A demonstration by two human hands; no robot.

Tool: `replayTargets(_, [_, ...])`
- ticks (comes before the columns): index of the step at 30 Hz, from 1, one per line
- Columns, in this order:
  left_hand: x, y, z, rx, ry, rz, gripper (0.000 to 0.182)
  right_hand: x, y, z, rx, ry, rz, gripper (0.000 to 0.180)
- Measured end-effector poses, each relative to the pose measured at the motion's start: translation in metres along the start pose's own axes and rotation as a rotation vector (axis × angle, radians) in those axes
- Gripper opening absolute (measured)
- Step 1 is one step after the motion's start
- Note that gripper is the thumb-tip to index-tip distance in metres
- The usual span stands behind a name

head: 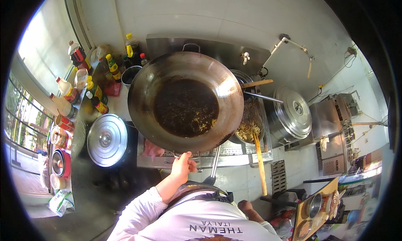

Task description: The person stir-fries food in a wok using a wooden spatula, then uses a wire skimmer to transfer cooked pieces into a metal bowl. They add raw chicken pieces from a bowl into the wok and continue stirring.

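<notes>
A large steel wok (144, 115) stands before me, with dark liquid (182, 106) and pale golden bits in its bottom. My left hand (183, 168) is closed around the loop handle on the wok's near rim. Another loop handle (191, 45) rises from the far rim. My right hand (245, 206) hangs low at my right side, away from the stove; its fingers are too small and shaded to read. Right of the wok, a mesh strainer (251, 110) with a long wooden handle (260, 165) holds browned bits over a bowl. A metal utensil handle (215, 162) slants from the wok's near rim towards my waist.
Sauce bottles (113, 66) crowd the back left corner, with more along the window sill. A lidded pot (107, 140) sits on the left. A tall lidded stockpot (292, 112) stands right of the stove. Behind on the right, a board (314, 206) carries bowls and a jar.
</notes>
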State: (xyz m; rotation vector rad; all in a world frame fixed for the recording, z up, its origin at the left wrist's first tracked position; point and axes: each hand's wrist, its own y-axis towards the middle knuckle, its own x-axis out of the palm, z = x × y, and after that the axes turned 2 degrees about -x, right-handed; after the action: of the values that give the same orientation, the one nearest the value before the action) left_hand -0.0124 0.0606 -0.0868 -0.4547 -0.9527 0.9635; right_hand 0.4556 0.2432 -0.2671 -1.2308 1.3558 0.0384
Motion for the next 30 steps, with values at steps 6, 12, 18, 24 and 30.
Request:
replayTargets(6, [0.001, -0.002, 0.002, 0.018, -0.027, 0.018, 0.03, -0.019, 0.009, -0.023, 0.299, 0.379, 0.049, 0.025])
replayTargets(12, [-0.002, 0.005, -0.005, 0.03, -0.083, 0.018, 0.032, -0.018, 0.014, -0.005, 0.319, 0.376, -0.005, 0.03])
replayTargets(18, [-0.007, 0.01, -0.01, 0.088, -0.071, 0.021, 0.032, -0.085, 0.006, -0.02, 0.065, 0.405, 0.211, 0.024])
replayTargets(24, [0.008, 0.0, -0.007, 0.157, -0.081, 0.057, 0.032, -0.224, 0.016, -0.022, 0.058, 0.497, 0.771, 0.031])
replayTargets(30, [-0.004, -0.003, -0.004, 0.168, 0.035, 0.065, 0.032, -0.249, 0.061, 0.031, 0.043, 0.571, 0.889, 0.038])
